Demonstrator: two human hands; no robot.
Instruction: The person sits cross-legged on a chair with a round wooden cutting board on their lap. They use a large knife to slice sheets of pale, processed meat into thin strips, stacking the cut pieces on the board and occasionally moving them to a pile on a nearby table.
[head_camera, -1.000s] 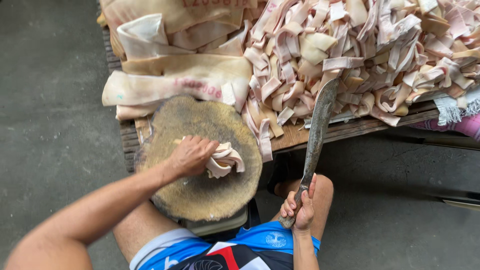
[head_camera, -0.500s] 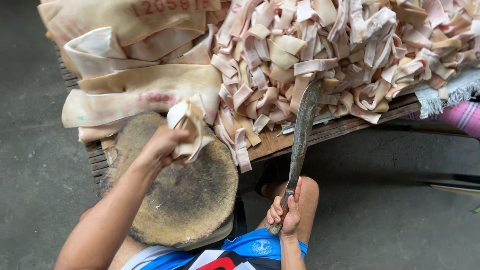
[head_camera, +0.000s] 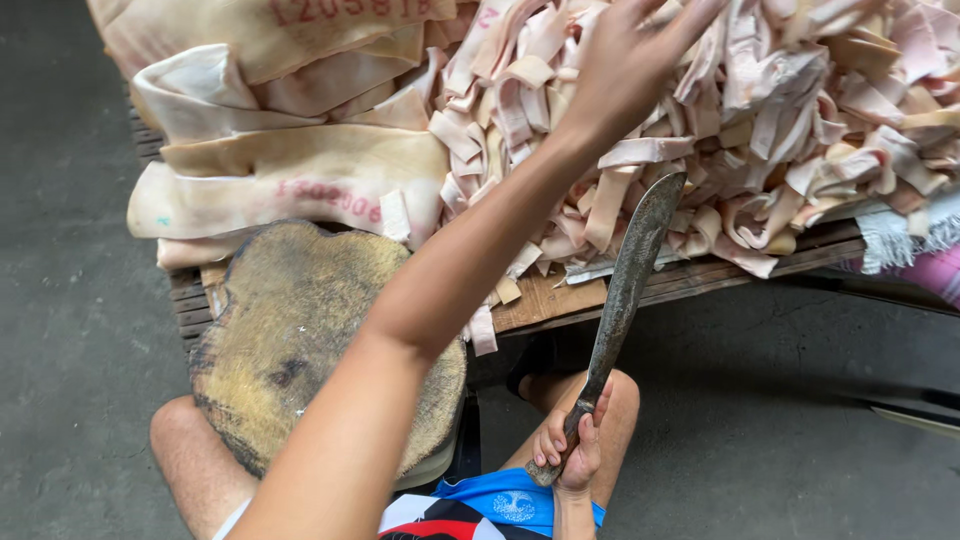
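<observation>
My left hand (head_camera: 630, 60) reaches far out over a big pile of cut pale pink strips (head_camera: 800, 130), fingers spread, nothing visibly in it. My right hand (head_camera: 570, 450) rests by my knee, gripping the handle of a long dark knife (head_camera: 625, 285) whose blade points up toward the pile. A round, worn wooden chopping block (head_camera: 285, 320) sits bare between my legs, under my left forearm.
Large uncut pale slabs (head_camera: 290, 170) are stacked at the back left on a low wooden pallet (head_camera: 560, 300). Grey concrete floor (head_camera: 80, 300) lies on both sides. A pink cloth with white fringe (head_camera: 915, 250) hangs at the right edge.
My left hand lifted a bunch of strips off the chopping block, carried it up and right, and now hovers open over the pile. The block is bare. The knife hand barely moved.
</observation>
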